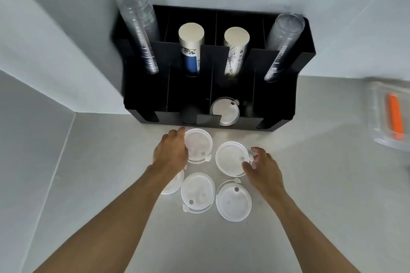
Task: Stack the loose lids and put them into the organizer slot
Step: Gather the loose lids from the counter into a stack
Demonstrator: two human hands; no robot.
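Note:
Several loose white plastic lids lie on the grey counter in front of the black organizer (277, 117). My left hand (172, 152) rests against the left edge of the far-left lid (198, 145), fingers curled around its rim. My right hand (261, 167) touches the right edge of the far-right lid (230, 158) with its fingertips. Two more lids lie nearer me, one in the middle (198, 191) and one to the right (233, 201). Another lid (172, 186) is mostly hidden under my left forearm. One organizer slot holds white lids (224, 109).
The organizer's back slots hold two stacks of clear cups (142, 33), (281, 46) and two stacks of paper cups (190, 46), (235, 51). A clear box with an orange item (393, 115) stands at the right. Walls close off the left and back.

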